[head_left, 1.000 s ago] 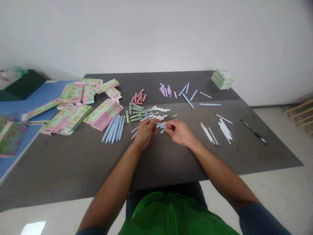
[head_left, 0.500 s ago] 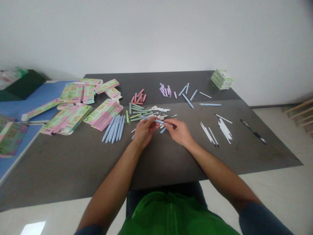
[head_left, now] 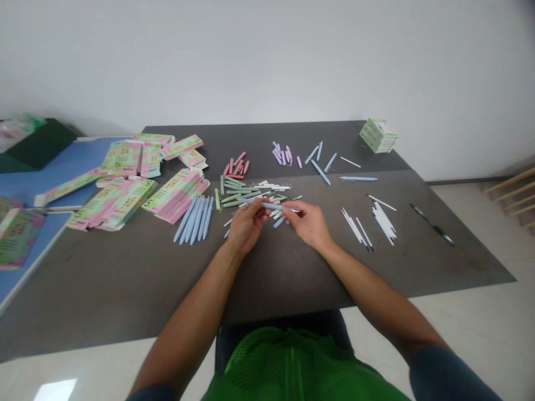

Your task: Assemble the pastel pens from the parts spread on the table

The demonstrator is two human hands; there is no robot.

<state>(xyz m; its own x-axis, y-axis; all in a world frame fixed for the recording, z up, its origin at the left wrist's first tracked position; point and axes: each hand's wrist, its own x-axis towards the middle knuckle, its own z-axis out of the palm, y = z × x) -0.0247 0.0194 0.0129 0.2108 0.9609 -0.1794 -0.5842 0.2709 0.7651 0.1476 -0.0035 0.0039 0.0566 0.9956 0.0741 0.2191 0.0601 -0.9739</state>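
My left hand (head_left: 246,225) and my right hand (head_left: 308,224) meet over the middle of the dark table (head_left: 125,278). Between them they hold a light blue pen barrel (head_left: 271,206), lying almost level. The left fingers pinch its left part; the right fingers pinch a thin piece at its right end. Just beyond the hands lies a mixed pile of green and white pen parts (head_left: 251,192). A row of finished blue pens (head_left: 196,217) lies to the left of my left hand.
Pink-and-green flat cartons (head_left: 125,195) are heaped at the left, red caps (head_left: 237,165) and purple caps (head_left: 284,155) further back. White refills (head_left: 382,220) lie right, a black pen (head_left: 432,225) beyond them, a small box stack (head_left: 378,135) at the far right corner.
The blue barrel has turned from slanted to nearly level, and my right hand has shifted slightly right along it. The left hand stays in place.
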